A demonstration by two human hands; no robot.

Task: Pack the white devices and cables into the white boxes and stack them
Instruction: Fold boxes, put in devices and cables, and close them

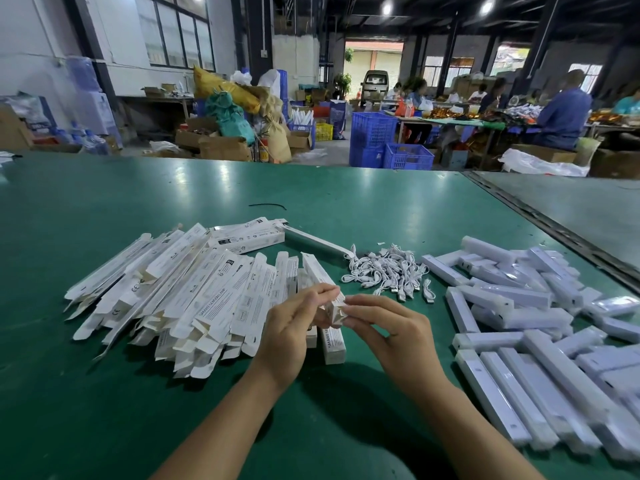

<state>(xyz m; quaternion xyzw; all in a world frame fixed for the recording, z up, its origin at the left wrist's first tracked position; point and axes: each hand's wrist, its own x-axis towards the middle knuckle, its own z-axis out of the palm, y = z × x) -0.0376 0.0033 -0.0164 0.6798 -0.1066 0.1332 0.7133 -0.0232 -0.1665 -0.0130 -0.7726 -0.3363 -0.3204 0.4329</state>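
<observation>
From where I stand, SMART SENSOR LAMP runs along a flattened white box [211, 306] in the left heap; a neighbouring flat box [116, 310] bears a CE mark; the closed box [334, 348] beside the heap begins SMART S, the rest hidden; the finer print is unreadable.

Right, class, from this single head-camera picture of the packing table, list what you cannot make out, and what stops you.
Head view only:
1. Inside of the white box pinched by the left hand and right hand: its walls and the fingers hide whether anything is packed.
2. Pile of white devices: cut off by the right edge.
3. Small print on the flat boxes: too small.
</observation>
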